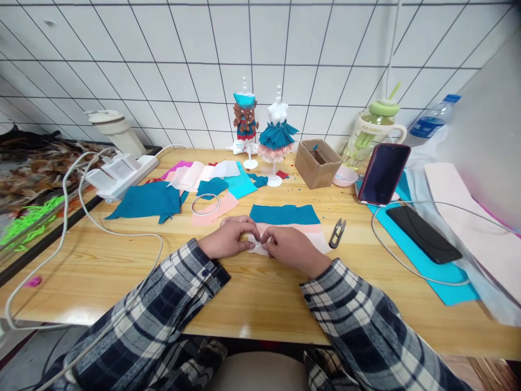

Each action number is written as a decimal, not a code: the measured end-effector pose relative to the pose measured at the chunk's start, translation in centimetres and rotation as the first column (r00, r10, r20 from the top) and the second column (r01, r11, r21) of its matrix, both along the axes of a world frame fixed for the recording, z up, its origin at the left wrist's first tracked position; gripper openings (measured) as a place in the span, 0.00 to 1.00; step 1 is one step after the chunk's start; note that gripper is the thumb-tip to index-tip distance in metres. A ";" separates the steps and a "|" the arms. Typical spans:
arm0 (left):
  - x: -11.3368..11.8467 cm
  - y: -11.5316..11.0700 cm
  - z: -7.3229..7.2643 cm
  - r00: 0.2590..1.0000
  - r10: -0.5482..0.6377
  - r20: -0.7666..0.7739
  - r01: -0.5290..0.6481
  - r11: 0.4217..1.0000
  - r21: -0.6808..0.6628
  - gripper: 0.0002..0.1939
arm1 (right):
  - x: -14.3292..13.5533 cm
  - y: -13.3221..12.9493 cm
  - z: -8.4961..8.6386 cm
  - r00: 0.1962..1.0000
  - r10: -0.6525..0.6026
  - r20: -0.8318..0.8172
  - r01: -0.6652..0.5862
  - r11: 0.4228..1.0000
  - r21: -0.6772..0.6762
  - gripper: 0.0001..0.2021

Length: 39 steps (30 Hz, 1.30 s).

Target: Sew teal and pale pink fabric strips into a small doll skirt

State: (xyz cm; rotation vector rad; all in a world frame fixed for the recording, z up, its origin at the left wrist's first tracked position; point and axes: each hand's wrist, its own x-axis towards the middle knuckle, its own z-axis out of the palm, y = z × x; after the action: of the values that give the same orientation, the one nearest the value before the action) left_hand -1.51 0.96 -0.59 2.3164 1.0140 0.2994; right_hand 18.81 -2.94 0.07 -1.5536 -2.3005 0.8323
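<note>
My left hand (pixel 231 237) and my right hand (pixel 293 248) meet over a pale pink-white strip (pixel 319 240) on the wooden table. Fingers of both hands are bent and pinch at the strip's near left edge, thumbs close together. Just behind it lie a peach strip (pixel 306 228) and a teal strip (pixel 285 214). Small thread snips (pixel 337 233) rest right of the strips. Farther back stand two small dress forms, one in a teal and pink ruffled skirt (pixel 278 140), the other in a brown and red dress (pixel 245 120).
Left of the strips are a metal ring (pixel 205 205), teal pieces (pixel 148 200) and a power strip (pixel 122 175) with white cables. A cardboard box (pixel 318 163), a pink bowl (pixel 345 177), an upright phone (pixel 382 175), a jug (pixel 368 133) and a black phone (pixel 423 233) stand or lie rightward.
</note>
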 end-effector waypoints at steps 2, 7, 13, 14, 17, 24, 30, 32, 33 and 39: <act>0.0 0.0 0.1 1.000 -0.001 0.002 0.001 1.000 -0.004 0.08 | 0.0 0.0 -0.2 1.000 0.007 -0.006 -0.007 1.000 -0.008 0.07; -0.1 0.1 0.1 1.000 -0.005 0.000 0.005 1.000 -0.010 0.07 | 0.6 0.2 0.1 1.000 -0.006 -0.030 0.005 0.999 -0.032 0.12; -0.3 0.2 0.2 0.999 -0.048 -0.006 0.048 0.999 -0.005 0.09 | 0.8 0.8 0.1 0.989 -0.020 -0.145 -0.010 0.979 -0.201 0.06; -0.3 0.2 0.1 0.999 -0.050 -0.005 0.049 0.999 -0.005 0.10 | 0.7 0.9 0.0 0.990 -0.035 -0.134 0.007 0.979 -0.204 0.06; -0.4 0.3 0.0 0.998 -0.055 0.000 0.055 0.998 -0.004 0.09 | 0.6 0.8 0.0 0.998 -0.044 -0.046 0.037 0.990 -0.135 0.07; -0.4 0.4 -0.2 0.998 -0.054 -0.015 0.054 0.999 0.003 0.10 | 0.6 0.6 -0.3 0.998 -0.005 0.065 0.007 1.000 -0.019 0.07; -0.5 0.4 -0.3 0.998 -0.053 -0.015 0.053 0.999 0.003 0.10 | 0.5 0.6 -0.5 0.994 -0.004 0.107 0.003 1.000 0.005 0.06; -0.5 0.4 -0.3 0.998 -0.062 -0.023 0.062 0.998 0.005 0.09 | 0.4 0.6 -0.6 0.994 0.002 0.105 -0.003 1.000 0.011 0.05; -0.5 0.3 -0.3 0.997 -0.064 -0.034 0.064 0.998 0.008 0.09 | 0.4 0.5 -0.7 0.994 0.002 0.108 -0.004 1.000 0.018 0.05; -0.5 0.0 0.0 0.993 -0.073 -0.092 0.074 0.997 0.007 0.10 | 0.9 0.6 -0.5 0.986 -0.062 0.154 0.053 0.997 0.059 0.10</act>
State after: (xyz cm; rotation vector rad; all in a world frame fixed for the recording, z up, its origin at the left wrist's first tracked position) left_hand -1.97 0.97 -0.61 2.3899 0.9702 0.1706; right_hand 19.71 -2.36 -0.48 -1.7083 -2.3505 0.6496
